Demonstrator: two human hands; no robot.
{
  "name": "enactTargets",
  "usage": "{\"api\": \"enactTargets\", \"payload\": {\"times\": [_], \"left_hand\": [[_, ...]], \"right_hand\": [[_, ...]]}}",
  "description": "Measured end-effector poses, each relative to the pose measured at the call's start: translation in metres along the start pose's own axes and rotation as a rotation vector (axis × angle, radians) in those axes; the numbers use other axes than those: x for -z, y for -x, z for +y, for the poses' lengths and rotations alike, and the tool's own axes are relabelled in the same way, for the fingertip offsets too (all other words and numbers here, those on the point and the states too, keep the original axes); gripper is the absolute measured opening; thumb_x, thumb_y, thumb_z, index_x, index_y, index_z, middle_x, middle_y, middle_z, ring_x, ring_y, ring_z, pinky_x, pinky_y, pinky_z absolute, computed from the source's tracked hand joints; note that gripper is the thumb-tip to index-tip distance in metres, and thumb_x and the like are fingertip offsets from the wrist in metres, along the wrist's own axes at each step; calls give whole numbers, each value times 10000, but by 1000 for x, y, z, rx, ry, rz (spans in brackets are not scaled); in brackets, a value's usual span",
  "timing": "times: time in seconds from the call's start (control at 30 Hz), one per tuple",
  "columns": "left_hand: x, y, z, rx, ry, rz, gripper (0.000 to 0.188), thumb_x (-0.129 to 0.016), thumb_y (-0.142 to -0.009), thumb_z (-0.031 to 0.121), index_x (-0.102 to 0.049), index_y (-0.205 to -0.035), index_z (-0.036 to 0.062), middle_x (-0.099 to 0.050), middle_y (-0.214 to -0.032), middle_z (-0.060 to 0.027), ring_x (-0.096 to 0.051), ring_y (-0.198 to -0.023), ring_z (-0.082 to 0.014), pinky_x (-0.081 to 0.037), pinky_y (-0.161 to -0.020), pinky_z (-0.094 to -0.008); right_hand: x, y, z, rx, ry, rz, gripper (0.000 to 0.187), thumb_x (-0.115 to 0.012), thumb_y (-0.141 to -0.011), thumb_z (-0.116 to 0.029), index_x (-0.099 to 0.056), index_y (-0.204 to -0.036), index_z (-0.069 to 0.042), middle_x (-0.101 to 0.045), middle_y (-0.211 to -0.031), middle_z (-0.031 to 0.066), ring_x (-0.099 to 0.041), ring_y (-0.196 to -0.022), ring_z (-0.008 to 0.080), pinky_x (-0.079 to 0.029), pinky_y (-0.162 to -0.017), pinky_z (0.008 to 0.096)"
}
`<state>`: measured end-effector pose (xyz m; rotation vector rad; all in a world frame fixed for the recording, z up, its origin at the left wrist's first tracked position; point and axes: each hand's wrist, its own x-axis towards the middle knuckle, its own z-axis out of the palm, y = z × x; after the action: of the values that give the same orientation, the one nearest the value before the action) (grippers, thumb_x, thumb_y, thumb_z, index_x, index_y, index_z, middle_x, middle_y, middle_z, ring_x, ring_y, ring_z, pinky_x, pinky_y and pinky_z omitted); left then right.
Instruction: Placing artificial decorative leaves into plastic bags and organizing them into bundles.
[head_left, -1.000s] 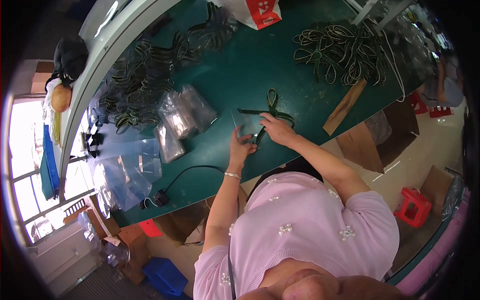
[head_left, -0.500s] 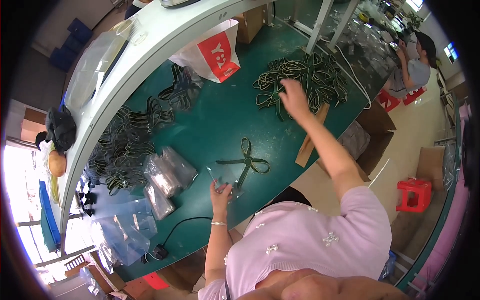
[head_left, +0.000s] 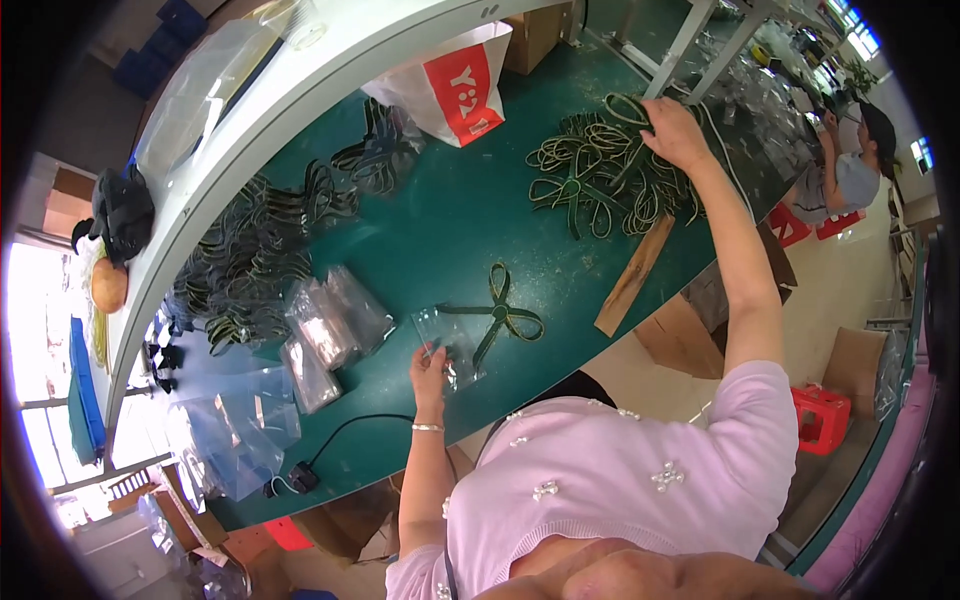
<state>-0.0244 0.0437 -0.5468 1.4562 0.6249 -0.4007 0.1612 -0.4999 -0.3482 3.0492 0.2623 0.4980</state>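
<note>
Beyond the lone bow [head_left: 500, 312], the tabletop [head_left: 455, 225] offers a hand passage. Left of the bow, the left hand [head_left: 428, 374] and clear bag [head_left: 460, 362] stand in the way, then packet stacks [head_left: 328, 330]; right, a wooden strip [head_left: 637, 278]; beyond that, heaped bows [head_left: 603, 170].

Is a green table [head_left: 430, 235] with a bow [head_left: 499, 312] near the middle of the near edge. Bears piled loops [head_left: 590, 160] toward the right end, a wood strip [head_left: 635, 280] just beside. Carries clear packs [head_left: 325, 325] left of the bow, plastic sheets [head_left: 240, 435] and a plug [head_left: 303, 478] toward the near left corner, dark straps [head_left: 245, 260] and a carrier bag [head_left: 465, 90] farther back.
</note>
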Motion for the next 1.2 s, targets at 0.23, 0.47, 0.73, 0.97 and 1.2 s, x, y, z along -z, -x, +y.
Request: {"api": "enactTargets", "payload": {"times": [0.23,0.47,0.73,0.97,1.2], "left_hand": [[0,-8,22,30,-36,-55,504,-729,-837,209,-512,-1249,14,-668,-943,-88,-645,-675,-143,-506,-539,-240],[-2,-31,21,54,-145,-119,549,-735,-822,234,-506,-1263,-1,-691,-911,-111,-637,-544,-162,-498,-457,-252],[-6,-37,21,59,-160,-93,464,-689,-836,210,-554,-1238,21,-681,-967,-107,-650,-657,-152,-526,-530,-261],[-13,-40,29,20,-83,-56,411,-642,-861,138,-564,-1252,40,-669,-990,-87,-659,-719,-152,-549,-569,-264],[-22,-41,37,16,97,-132,416,-562,-862,-7,-503,-1271,-56,-659,-1068,-141,-691,-807,-208,-599,-702,-292]], "right_hand": [[-30,90,-145,-569,-663,-287,462,-754,-728,-300,-594,-1043,-2,-636,-799,168,-640,-765,355,-495,-679,434],[-141,182,-214,-652,-602,-348,564,-746,-727,-362,-578,-1067,56,-658,-899,234,-627,-915,414,-506,-799,456],[-107,165,-246,-147,-563,-124,515,-695,-820,-276,-536,-1224,2,-596,-1169,228,-575,-1083,372,-472,-911,438],[-105,147,-247,68,-833,-450,237,-613,-860,-132,-645,-1055,-2,-642,-996,171,-599,-957,379,-486,-845,438],[-89,106,-305,123,-978,-273,232,-635,-836,-124,-660,-1043,-22,-648,-973,134,-618,-909,350,-500,-790,427]]}}
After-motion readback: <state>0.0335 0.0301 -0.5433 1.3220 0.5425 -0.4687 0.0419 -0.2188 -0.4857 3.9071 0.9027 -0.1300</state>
